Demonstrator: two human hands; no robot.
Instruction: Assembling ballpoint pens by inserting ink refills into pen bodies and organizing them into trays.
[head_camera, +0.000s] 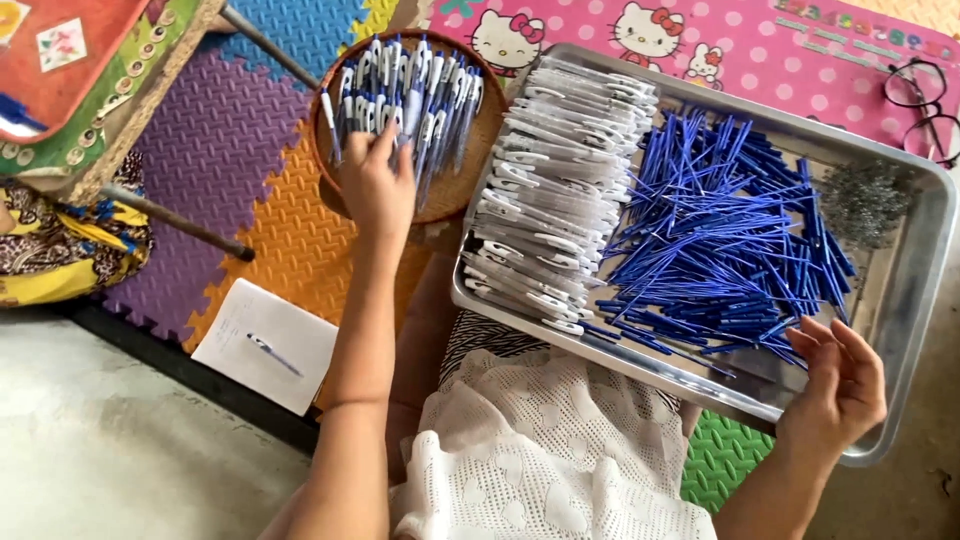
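Note:
My left hand (378, 178) reaches into a round woven basket (468, 190) and rests on a heap of finished blue-and-white pens (420, 90), fingers spread among them. My right hand (838, 385) sits at the near right edge of a metal tray (905, 300), fingers curled over the ends of a pile of blue refills (720, 240); whether it grips one I cannot tell. A stack of white pen barrels (555, 190) fills the tray's left side. A small heap of metal springs (862, 200) lies in the tray's far right corner.
Coloured foam mats (215, 140) cover the floor. A white notepad with a pen (268, 345) lies at the mat's near edge. Eyeglasses (925, 105) rest on a pink cartoon mat at the far right. A low wooden stool (100, 110) stands at the left.

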